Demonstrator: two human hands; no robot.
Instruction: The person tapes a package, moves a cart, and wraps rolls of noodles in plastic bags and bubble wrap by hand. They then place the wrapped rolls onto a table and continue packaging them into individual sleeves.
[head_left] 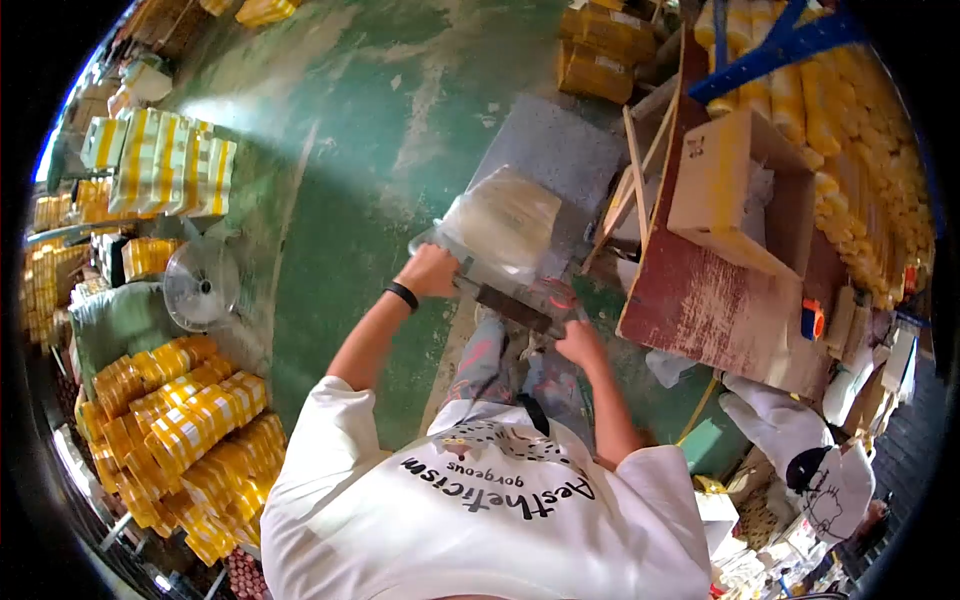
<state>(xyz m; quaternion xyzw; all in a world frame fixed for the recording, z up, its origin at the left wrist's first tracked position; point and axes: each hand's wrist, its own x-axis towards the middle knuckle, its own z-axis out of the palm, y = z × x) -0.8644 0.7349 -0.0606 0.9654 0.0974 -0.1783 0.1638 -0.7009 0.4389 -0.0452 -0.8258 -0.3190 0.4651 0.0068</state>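
My left hand (430,271) is closed around the left end of a handlebar with a dark sleeve (514,308) on its middle. On the bar's right end my right hand (581,343) is closed too. The bar looks like the push handle of a flat cart, whose grey deck (545,145) stretches out ahead of me. A clear plastic-wrapped pale bundle (503,222) lies on the near part of the deck, just beyond the bar. Its contents cannot be made out.
To the right stands a worn reddish table (690,305) with an open cardboard box (735,190). Yellow-taped parcels (205,420) are piled at the left, near a fan (201,284). Another person (800,440) in white is at the lower right. Green floor (345,200) lies ahead.
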